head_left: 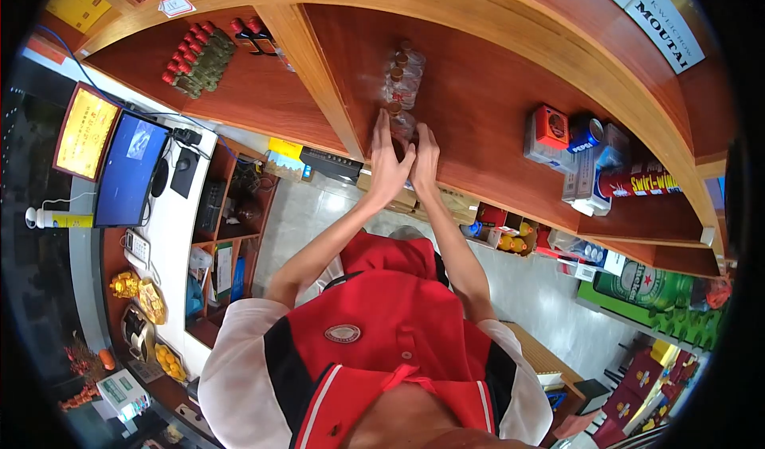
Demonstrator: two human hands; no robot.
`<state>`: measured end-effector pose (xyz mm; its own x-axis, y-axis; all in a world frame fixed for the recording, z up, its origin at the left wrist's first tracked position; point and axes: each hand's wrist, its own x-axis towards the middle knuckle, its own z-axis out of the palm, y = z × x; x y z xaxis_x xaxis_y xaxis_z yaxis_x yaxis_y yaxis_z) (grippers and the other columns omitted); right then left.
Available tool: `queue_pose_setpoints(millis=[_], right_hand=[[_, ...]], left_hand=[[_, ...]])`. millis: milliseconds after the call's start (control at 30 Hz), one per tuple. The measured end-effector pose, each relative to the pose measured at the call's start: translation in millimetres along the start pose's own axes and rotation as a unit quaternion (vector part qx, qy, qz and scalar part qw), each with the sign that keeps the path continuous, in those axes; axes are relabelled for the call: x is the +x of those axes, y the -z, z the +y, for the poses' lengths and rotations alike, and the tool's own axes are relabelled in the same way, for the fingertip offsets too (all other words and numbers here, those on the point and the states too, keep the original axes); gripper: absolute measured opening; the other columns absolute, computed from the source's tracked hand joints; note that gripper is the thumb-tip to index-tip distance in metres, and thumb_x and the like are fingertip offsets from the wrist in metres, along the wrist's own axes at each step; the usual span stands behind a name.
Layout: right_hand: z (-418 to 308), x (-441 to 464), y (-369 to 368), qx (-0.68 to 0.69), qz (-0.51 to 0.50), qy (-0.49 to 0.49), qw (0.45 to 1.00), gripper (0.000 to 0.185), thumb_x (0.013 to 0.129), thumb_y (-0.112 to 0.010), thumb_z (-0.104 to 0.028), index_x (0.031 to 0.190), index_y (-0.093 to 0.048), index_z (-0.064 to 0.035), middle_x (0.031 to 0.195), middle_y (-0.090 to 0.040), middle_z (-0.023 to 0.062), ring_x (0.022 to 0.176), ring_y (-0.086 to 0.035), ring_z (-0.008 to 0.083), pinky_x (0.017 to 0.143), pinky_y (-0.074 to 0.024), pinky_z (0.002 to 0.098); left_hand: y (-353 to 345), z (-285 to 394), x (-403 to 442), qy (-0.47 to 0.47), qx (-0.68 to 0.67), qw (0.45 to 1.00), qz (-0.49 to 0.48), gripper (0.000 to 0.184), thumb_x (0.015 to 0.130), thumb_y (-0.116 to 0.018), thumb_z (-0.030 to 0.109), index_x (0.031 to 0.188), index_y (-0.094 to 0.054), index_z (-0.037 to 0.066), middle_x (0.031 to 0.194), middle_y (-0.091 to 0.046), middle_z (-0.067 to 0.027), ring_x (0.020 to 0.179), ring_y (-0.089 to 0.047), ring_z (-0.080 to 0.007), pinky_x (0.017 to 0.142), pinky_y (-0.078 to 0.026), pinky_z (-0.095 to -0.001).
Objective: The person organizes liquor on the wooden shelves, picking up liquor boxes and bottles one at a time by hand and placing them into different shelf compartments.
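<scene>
Both hands are at the front of a row of small clear bottles on a reddish wooden shelf [478, 106]. The nearest clear bottle [401, 121], with a brownish cap, stands between my fingers. My left hand [389, 166] presses its fingers along the bottle's left side, and the thumb reaches across toward the other hand. On the right side, my right hand [425, 158] has its fingers curved against the same bottle. Its lower part is hidden by my hands. Directly behind it stand more clear bottles [402, 86] in a line.
Left of a wooden divider [311, 74] are green bottles with red caps [195, 58]. A red box [551, 126], a blue can [586, 134] and a red can [637, 181] stand on the shelf's right. A monitor [131, 170] sits on a white counter at left.
</scene>
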<state>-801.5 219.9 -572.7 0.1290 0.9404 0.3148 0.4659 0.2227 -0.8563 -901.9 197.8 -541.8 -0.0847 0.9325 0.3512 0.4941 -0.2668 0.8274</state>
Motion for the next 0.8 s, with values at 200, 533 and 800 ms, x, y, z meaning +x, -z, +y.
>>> queue_pose_setpoints(millis=[200,533,800], right_hand=[[15,19,-10,-0.025,-0.003,0.035,0.999,0.047,0.088,-0.068,-0.004,0.134,-0.059,0.0018,0.129,-0.054,0.0244,0.112,-0.061,0.0448,0.092,-0.0532,0.0473],[6,35,-7,-0.031,-0.015,0.014,0.999,0.049,0.095,-0.069,-0.012,0.141,-0.058,-0.0015,0.122,-0.056,0.0232,0.108,-0.062,0.0427,0.087,-0.0535,0.0486],[11,35,-10,-0.042,-0.016,0.018,0.999,0.051,0.093,-0.070,-0.006,0.142,-0.057,-0.0036,0.117,-0.059,0.0175,0.110,-0.061,0.0337,0.092,-0.0509,0.0444]], left_hand=[[-9,10,-4,0.017,-0.023,0.999,0.029,0.084,0.093,-0.064,0.014,0.159,-0.017,-0.009,0.164,-0.017,-0.0317,0.149,-0.029,-0.0497,0.123,-0.030,-0.0486],[-23,-6,-1,0.022,0.018,0.999,0.021,0.068,0.098,-0.062,0.019,0.155,-0.034,-0.007,0.157,-0.034,-0.0273,0.144,-0.039,-0.0457,0.119,-0.035,-0.0468],[-2,12,-26,0.033,-0.048,0.996,0.063,0.027,0.099,-0.059,0.009,0.121,-0.066,-0.004,0.116,-0.065,-0.0233,0.115,-0.062,-0.0392,0.101,-0.048,-0.0424]])
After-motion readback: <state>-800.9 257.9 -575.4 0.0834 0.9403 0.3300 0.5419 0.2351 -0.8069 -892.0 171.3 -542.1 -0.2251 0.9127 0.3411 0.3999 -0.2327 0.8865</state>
